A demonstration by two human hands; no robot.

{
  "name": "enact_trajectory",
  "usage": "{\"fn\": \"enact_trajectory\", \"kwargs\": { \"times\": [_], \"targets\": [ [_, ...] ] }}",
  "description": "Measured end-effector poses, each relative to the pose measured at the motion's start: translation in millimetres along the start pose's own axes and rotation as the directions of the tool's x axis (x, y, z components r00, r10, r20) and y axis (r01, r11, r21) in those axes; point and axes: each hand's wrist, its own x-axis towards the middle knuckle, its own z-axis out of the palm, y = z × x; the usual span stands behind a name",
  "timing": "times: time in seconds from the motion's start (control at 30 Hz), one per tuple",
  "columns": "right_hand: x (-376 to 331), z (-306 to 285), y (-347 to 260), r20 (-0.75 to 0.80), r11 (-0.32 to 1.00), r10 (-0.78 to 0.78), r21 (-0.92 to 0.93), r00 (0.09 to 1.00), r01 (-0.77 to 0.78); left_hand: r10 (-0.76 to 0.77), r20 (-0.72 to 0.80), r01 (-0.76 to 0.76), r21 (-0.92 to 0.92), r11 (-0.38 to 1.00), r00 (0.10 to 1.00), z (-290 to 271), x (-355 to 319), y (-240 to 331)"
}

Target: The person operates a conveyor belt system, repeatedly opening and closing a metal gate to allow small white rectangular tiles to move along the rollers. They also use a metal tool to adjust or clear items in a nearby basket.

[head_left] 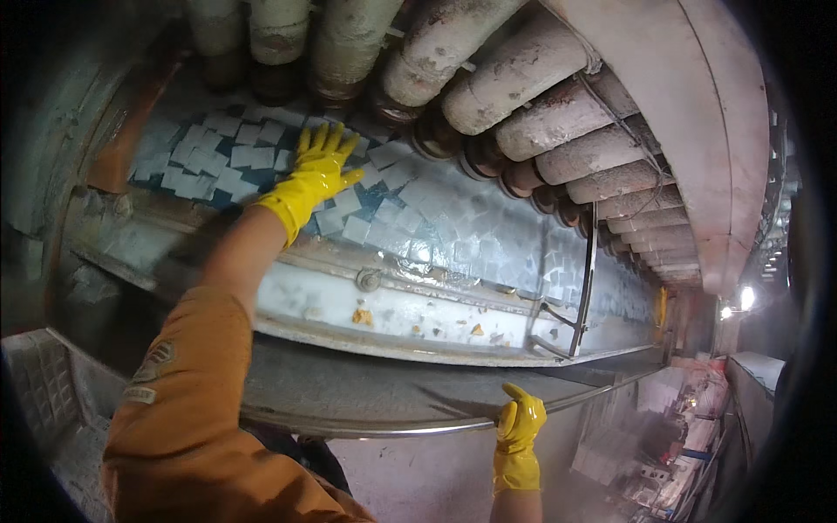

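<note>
My left hand (322,166), in a yellow rubber glove, reaches out over a layer of small square pale tiles (253,157). Its fingers are spread and lie flat on them, and nothing is held. The tiles overlap loosely around that hand on a wet, bluish bed. Farther right they form a denser, shiny layer (471,235). Lower down, my right hand (520,423), also gloved in yellow, is closed over the metal rail (418,431) along the near edge. The fingers on the far side of that rail are partly hidden.
A row of thick, crusted cylinders (514,83) hangs over the tile bed under a curved pale cover (645,52). A white ledge (392,318) with yellowish crumbs borders the bed. An upright metal bracket (586,288) crosses it at right. A bright lamp (746,298) shines beyond.
</note>
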Motion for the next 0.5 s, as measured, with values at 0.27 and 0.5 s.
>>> {"fn": "enact_trajectory", "kwargs": {
  "times": [0.27,0.5],
  "targets": [
    [30,-30,-16,0.034,1.000,0.017,0.012,0.999,-0.017,0.120,0.135,-0.111,-0.075,0.991,0.984,-52,-69,-5],
    [66,-62,-29,0.069,0.998,0.046,0.048,0.997,-0.050,0.067,0.461,-0.014,-0.117,0.993,0.885,-133,-73,-21]
  ]
}}
